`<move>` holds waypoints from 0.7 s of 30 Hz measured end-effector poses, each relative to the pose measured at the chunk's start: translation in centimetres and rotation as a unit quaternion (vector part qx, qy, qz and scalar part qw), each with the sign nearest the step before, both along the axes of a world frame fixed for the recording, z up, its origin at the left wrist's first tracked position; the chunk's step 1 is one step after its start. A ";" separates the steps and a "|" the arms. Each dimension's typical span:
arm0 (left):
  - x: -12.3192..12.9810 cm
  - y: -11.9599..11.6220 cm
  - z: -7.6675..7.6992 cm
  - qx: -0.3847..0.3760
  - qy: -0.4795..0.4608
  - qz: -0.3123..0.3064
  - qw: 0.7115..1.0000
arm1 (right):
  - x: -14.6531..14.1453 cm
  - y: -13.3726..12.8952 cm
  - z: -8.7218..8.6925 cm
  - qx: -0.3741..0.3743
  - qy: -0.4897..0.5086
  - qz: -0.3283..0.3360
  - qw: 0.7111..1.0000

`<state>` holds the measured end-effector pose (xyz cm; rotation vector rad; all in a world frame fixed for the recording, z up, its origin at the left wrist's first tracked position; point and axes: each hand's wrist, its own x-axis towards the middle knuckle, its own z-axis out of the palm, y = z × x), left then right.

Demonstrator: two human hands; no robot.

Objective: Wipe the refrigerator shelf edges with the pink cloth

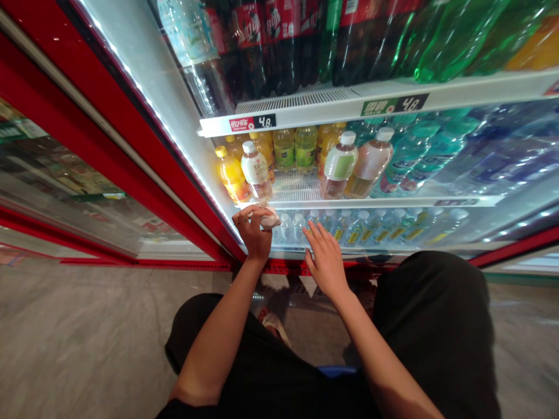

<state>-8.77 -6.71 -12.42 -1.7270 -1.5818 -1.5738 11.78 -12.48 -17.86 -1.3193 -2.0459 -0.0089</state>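
My left hand (254, 234) is closed around a crumpled white cloth (271, 219), at the front of a lit drinks cooler. It is near the edge of a lower shelf (301, 203), just below a bottle with a white cap and pale label (256, 169). To the right, my right hand (326, 256) has its fingers spread and holds nothing. Its fingertips are in front of the bottom row of clear water bottles (362, 227); whether they touch the cooler's front is hard to tell.
Yellow juice bottles (231, 173) stand at the shelf's left end, and teal-labelled bottles (410, 154) farther right. Large cola bottles (283, 52) fill the shelf above, which has price tags (253, 123). The cooler's red frame (174, 180) runs along the left. My knees flank the arms.
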 end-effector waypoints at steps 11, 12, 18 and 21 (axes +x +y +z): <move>0.0 -0.3 0.0 -0.031 0.021 -0.007 0.999 | -0.1 0.1 -0.2 -0.005 0.001 0.005 1.000; 0.0 -0.3 0.0 -0.033 0.019 -0.010 0.999 | -0.1 0.1 -0.2 -0.005 0.001 0.004 1.000; 0.0 -0.3 0.1 -0.014 0.021 -0.017 1.000 | -0.1 0.0 -0.2 0.003 -0.003 0.001 1.000; 0.1 -0.3 0.2 -0.009 0.030 -0.011 0.999 | -0.1 -0.1 -0.2 0.001 -0.005 0.002 1.000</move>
